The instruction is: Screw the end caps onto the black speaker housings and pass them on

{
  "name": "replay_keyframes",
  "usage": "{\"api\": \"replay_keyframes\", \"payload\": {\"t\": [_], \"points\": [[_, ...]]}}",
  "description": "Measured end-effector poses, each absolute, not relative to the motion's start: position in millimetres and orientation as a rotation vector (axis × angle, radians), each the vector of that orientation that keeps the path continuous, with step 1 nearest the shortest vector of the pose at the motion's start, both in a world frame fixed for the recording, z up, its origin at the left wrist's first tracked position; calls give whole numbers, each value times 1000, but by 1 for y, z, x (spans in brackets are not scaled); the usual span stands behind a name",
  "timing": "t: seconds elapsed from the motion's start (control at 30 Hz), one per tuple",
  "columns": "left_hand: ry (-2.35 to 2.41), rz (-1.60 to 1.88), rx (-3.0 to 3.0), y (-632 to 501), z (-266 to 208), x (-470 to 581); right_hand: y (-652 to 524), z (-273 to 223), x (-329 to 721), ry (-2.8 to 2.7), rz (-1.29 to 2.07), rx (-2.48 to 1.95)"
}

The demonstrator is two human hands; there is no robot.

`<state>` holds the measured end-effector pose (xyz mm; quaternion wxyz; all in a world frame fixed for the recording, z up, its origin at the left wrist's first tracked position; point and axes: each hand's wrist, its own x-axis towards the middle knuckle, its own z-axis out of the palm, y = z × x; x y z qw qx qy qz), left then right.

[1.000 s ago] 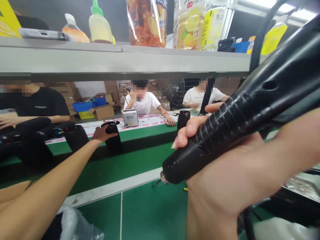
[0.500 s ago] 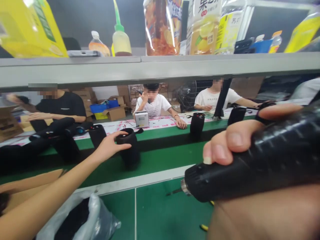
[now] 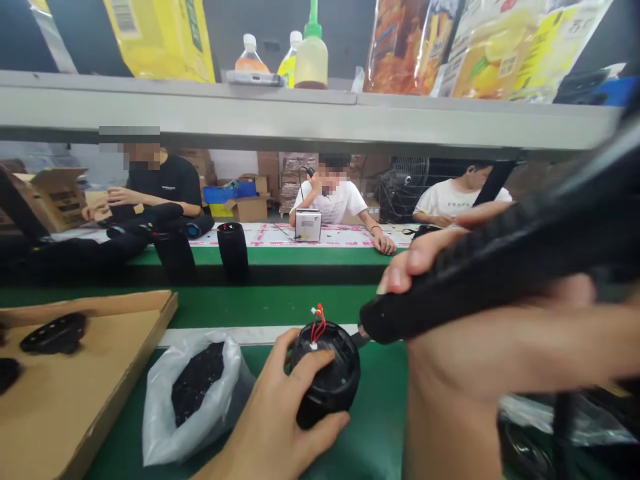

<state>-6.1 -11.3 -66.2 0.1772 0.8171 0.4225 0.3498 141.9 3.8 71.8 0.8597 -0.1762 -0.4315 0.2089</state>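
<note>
In the head view, my left hand (image 3: 295, 407) is closed round a black cylindrical speaker housing (image 3: 327, 393) with its open end up. Red wires with a small white connector (image 3: 319, 323) stick out of that end. My right hand (image 3: 425, 260) grips a black electric screwdriver (image 3: 450, 300), which slants down to the left. Its tip is beside the housing's right rim; I cannot tell whether they touch. A clear plastic bag of small black parts, probably screws (image 3: 197, 380), stands open left of my left hand.
A cardboard tray (image 3: 100, 400) with black parts is at the left. More black housings (image 3: 233, 250) stand on the green belt beyond. A shelf (image 3: 300, 113) with bottles crosses above. Several people sit opposite; a white box (image 3: 307, 225) is before one.
My left hand has brought a housing from the belt toward me, and its open end now shows red wires. The screwdriver's tip is now beside it. The view has shifted left.
</note>
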Motion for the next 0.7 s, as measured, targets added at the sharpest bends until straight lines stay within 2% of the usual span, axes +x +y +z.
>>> {"api": "replay_keyframes", "payload": {"t": [0.23,0.7], "points": [[1121,1209,2410,-3,-77,3,36,48,128,-1231,393,-369],[1084,1152,2441,3,-70,3,58,34,122,-1260,440,-586]]}}
